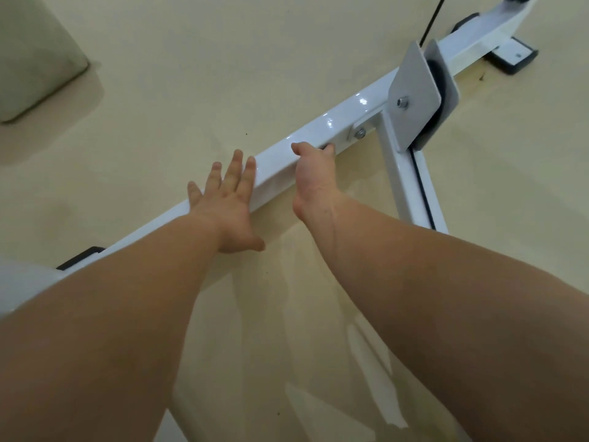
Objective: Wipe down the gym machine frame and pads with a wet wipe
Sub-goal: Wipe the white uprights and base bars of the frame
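Frame bar (318,126) gripped by R hand (314,177), fingers mostly hidden; L hand (228,199) flat atop.

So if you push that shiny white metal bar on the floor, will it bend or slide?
Probably no bending: the shiny white metal bar looks like a thick square tube. It likely won't slide; black rubbery feet hold its ends. Its glossy paint may feel slippery.
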Tool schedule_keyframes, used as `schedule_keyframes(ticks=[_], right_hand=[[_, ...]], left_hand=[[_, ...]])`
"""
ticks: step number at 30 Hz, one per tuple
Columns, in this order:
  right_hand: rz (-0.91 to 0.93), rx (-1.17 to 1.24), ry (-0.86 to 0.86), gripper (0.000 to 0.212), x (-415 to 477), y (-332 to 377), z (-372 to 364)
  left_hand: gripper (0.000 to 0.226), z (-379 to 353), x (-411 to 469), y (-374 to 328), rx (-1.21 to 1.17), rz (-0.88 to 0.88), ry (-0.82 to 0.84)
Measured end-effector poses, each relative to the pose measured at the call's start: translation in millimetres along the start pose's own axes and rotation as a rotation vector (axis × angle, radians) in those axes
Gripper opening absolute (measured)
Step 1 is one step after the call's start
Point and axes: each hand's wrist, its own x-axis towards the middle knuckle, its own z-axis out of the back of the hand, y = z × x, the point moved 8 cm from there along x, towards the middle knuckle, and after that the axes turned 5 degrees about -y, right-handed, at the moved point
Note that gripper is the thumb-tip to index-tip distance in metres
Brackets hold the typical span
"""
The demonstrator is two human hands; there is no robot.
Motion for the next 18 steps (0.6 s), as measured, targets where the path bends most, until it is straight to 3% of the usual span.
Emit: schedule_keyframes(ticks=[7, 12, 14, 18], right_hand=[[-0.083, -0.010, 0.112, 0.050, -16.3, -29.5, -17.8], [0.052, 0.085, -0.028, 0.082, 17.4, 25.7, 0.2], [0.057, 0.033, -0.046, 0.077, 18.3, 25.3, 0.9], [-0.022, -0.099, 0.069, 0.046, -5.4, -12.9, -5.6]], left_hand=[[0.131, 1.6, 1.8, 1.9, 0.044, 0.029, 0.079], [0.128, -1.2, 2.2, 3.2, 0.051, 0.034, 0.086], [0.127, -0.6, 2.5, 3.7, 0.051, 0.038, 0.085], [0.124, 1.3, 2.8, 2.3, 0.042, 0.038, 0.076]])
